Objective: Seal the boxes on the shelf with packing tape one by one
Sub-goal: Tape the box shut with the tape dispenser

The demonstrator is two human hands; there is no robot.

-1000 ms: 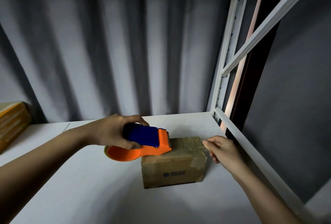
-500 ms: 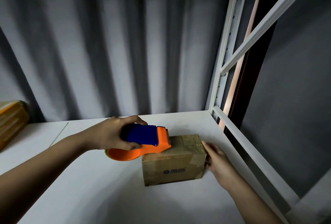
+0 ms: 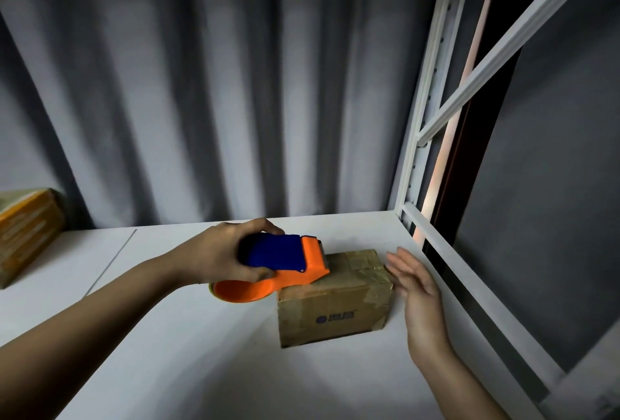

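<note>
Your left hand (image 3: 218, 256) reaches in from the near left, forearm stretched across the white shelf (image 3: 174, 352). Its grip is wrapped round the blue handle of the orange tape dispenser (image 3: 285, 268): thumb over the top, fingers curled underneath. The dispenser's toothed front edge rests on the top face of the small cardboard box (image 3: 335, 302), near its left end, while the round orange spool end hangs off the box's left side above the shelf.

Your right hand (image 3: 417, 288) comes in from the near right with the wrist bent and the palm turned toward the box. Its fingers are straight and slightly spread, holding nothing; they stand just beside the box's right end, and you cannot tell from here whether the fingertips touch it.

The box sits toward the right part of the shelf, with glossy tape over its top and right end and a blue logo on its near face. A second cardboard box (image 3: 27, 231) lies at the far left edge. Grey curtain (image 3: 201, 84) hangs behind, and the white shelf frame (image 3: 429, 100) rises at the right.
</note>
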